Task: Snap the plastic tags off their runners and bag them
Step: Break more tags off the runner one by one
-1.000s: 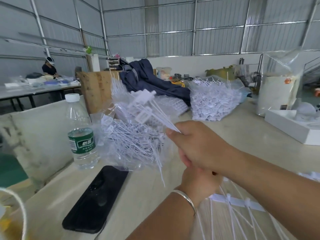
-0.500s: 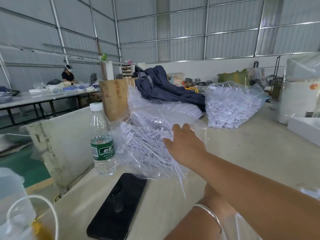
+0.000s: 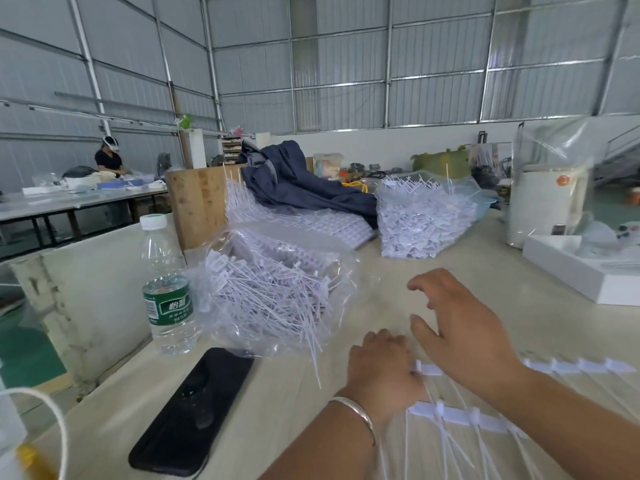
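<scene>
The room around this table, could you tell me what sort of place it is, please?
Most likely a small factory or packing workshop: corrugated metal walls, clear bags of white plastic tags on the table, and another worker at a long bench.

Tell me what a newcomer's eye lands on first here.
Probably the open clear bag bristling with loose white tags, centre of the table, with a fuller bag behind it to the right. Next, the two hands near the bottom: the left hand resting on a runner of tags, the right hand hovering open above.
</scene>
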Available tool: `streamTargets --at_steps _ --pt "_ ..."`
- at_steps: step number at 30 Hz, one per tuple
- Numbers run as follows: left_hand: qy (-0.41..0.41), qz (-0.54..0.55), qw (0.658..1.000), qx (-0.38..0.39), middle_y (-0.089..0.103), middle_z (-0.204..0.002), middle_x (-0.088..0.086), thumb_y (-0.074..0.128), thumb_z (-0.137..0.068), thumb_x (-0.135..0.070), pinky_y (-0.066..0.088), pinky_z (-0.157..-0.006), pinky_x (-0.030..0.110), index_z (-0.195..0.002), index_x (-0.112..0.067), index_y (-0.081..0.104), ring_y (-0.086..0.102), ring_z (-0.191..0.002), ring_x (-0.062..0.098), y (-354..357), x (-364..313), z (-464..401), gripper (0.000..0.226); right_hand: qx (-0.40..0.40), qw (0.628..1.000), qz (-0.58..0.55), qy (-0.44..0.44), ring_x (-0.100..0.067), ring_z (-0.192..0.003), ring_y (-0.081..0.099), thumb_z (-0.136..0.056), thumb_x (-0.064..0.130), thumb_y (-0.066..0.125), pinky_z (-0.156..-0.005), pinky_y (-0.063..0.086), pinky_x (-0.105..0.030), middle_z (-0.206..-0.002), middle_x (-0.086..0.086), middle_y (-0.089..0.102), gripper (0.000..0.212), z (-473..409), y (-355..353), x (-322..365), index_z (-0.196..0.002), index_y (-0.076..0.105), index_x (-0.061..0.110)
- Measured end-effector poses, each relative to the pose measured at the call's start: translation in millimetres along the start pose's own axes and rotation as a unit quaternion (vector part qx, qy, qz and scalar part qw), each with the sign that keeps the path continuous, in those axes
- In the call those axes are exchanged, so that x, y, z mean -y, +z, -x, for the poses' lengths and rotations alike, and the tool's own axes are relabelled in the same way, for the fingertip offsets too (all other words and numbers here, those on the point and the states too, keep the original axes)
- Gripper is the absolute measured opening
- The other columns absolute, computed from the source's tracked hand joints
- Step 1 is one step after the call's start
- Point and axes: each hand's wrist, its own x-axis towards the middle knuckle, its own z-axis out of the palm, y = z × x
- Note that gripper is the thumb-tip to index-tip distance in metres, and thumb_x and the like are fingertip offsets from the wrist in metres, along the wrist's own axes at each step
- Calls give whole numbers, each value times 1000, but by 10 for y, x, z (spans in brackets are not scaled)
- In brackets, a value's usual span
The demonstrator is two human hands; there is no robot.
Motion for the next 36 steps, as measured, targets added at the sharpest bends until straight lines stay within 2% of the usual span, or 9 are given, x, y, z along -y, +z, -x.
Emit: streamTargets --at_steps 7,12,17,23,26,29,31,34,36 --pt "27 7 1000 12 51 -120 6 48 -94 -25 42 -96 36 -117 -16 62 45 -118 26 22 12 -34 28 114 988 63 85 -10 -127 42 -92 24 54 -93 41 -24 -140 12 45 53 392 -33 -694 -142 37 27" --pt "77 28 995 -55 46 -119 0 47 -97 -22 41 -95 33 -119 -20 56 43 -117 20 47 13 -109 24 151 985 77 28 -11 -134 39 -92 31 54 -109 27 -26 -147 10 42 60 549 14 -934 -148 33 29" --pt "175 111 957 -203 53 -106 -6 54 -96 -26 41 -85 29 -114 -25 62 48 -101 12 34 -23 -114 19 42 998 37 6 -29 -104 55 -90 7 60 -87 39 -35 -109 -7 63 34 465 -73 -972 -124 62 16" --pt "82 239 930 -266 60 -82 -12 62 -91 -36 42 -67 21 -89 -23 65 53 -76 4 -28 -25 -89 14 -117 990 75 -22 -36 -74 56 -79 -6 73 -64 47 -43 -78 -14 58 31 468 -228 -1020 -105 75 11" --pt "-22 444 872 -205 53 -55 -15 70 -88 -21 37 -55 19 -80 -16 71 45 -51 1 -65 7 -117 10 -131 986 99 -30 -34 -71 55 -76 -3 76 -64 38 -35 -77 -12 55 34 463 -216 -1055 -103 76 18" --pt "-69 654 749 -81 54 -59 -2 77 -77 -15 37 -53 21 -81 -8 75 46 -52 9 -119 33 -106 8 -80 990 117 -8 -31 -76 54 -78 -1 72 -72 30 -34 -79 -5 52 37 496 -128 -1054 -104 75 26" --pt "-64 723 688 -2 57 -65 0 76 -69 -16 43 -49 18 -87 -5 76 51 -53 7 -145 52 -97 21 6 991 127 34 -21 -87 46 -87 12 55 -79 22 -30 -86 5 46 41 497 -66 -1043 -117 67 36" --pt "-55 758 647 57 65 -71 3 73 -70 -13 48 -51 16 -83 -7 78 56 -55 7 -161 52 -102 15 107 990 49 72 -10 -89 41 -83 31 28 -96 27 -31 -82 15 42 52 532 -67 -1003 -125 58 35" --pt "-57 761 643 70 65 -72 4 72 -69 -11 50 -51 17 -79 -9 79 58 -55 8 -153 30 -105 11 62 986 -124 94 0 -88 49 -96 30 33 -102 30 -36 -84 17 55 38 571 -106 -908 -124 60 29"
